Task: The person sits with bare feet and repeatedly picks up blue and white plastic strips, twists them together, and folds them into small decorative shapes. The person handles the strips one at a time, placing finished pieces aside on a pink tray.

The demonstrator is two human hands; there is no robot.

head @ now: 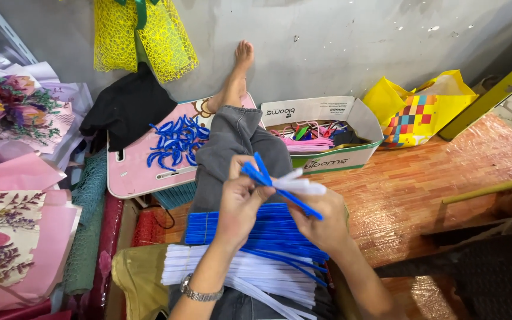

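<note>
Blue fuzzy pipe cleaner (271,184), bent round a white plastic tube (300,185), slants down-right above the lap's blue pipe-cleaner bundle (256,228); left hand (239,204) pinches its upper bend, right hand (324,222) grips tube and lower tail, equally near.

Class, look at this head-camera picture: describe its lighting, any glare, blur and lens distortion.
Head view: soft, even daylight, shadows faint; mild glare on the glossy orange floor covering; left hand and right hand with the blue and white stems slightly motion-soft; wide-angle lens bends the edges, tilting the yellow bar.
</note>
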